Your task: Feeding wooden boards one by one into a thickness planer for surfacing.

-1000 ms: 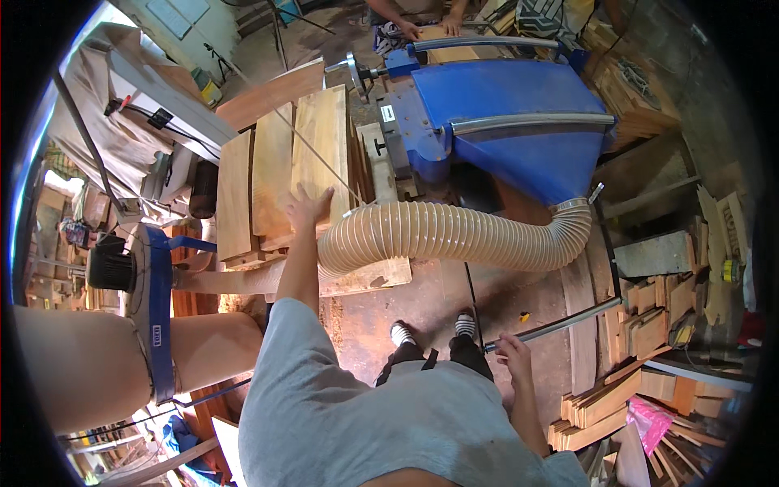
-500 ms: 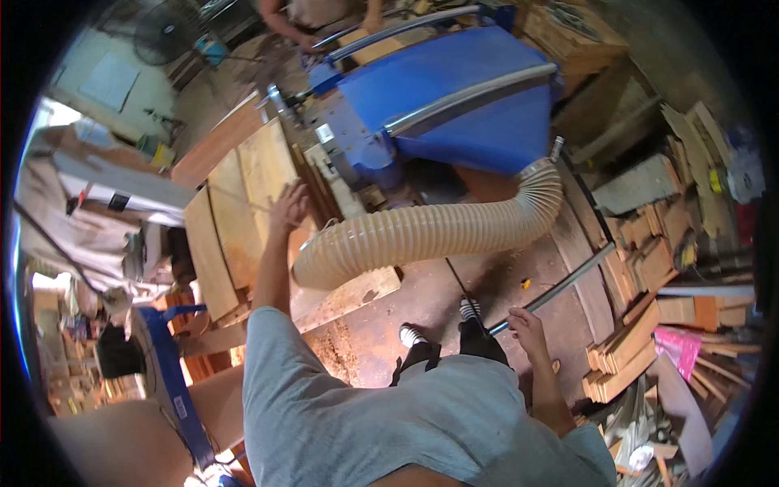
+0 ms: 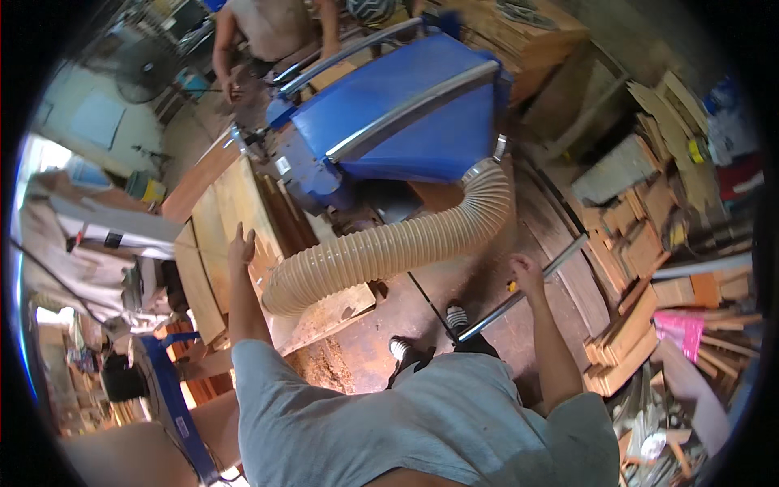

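Note:
My left hand (image 3: 242, 246) is raised over the light wooden boards (image 3: 235, 199), its fingers stretched upward and holding nothing. Beside it lies the near end of a ribbed, cream-coloured flexible hose (image 3: 381, 253). The hose bends up at the right to join a large blue machine hood (image 3: 398, 114) with metal rails. On my other side, my right hand (image 3: 527, 273) hangs over a shiny metal bar (image 3: 499, 311). Its fingers curl loosely with nothing visible in them. Whether it touches the bar is not clear.
Stacked wood offcuts (image 3: 625, 341) line the right side. Sawdust (image 3: 324, 365) lies on the floor near my feet. A blue metal frame (image 3: 174, 406) stands at the lower left. Across the machine is another person (image 3: 276, 32). A fan (image 3: 146, 69) stands at the far left.
The view has shifted, so the machine and hose sit further left. My left hand has come back from the boards' edge beside the hose; my right hand has lifted and moved forward along the bar.

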`<action>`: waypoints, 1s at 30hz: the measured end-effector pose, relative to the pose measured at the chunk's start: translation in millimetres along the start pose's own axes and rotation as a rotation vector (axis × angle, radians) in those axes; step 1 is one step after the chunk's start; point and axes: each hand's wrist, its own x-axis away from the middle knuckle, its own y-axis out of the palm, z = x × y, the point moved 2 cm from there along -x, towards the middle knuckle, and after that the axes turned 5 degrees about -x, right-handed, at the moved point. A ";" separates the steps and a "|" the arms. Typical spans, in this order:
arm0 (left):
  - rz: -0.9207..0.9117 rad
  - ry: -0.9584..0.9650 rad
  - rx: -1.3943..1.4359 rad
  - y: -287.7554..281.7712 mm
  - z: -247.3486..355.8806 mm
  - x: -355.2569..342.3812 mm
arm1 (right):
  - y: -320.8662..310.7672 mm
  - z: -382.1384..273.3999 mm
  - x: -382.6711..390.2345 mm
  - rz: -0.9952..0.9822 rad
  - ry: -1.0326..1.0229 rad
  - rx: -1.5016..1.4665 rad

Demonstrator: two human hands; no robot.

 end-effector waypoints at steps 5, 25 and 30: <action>0.294 -0.232 0.105 -69.9 -38.3 143.3 | -4.1 -36.4 -88.7 0.158 -0.296 0.320; -0.606 -1.063 0.670 260.2 108.6 695.9 | 68.6 -33.6 -256.2 -0.282 -0.151 0.669; -0.485 -1.159 0.878 263.1 107.7 686.8 | 49.6 -6.7 -238.2 -0.303 -0.134 0.760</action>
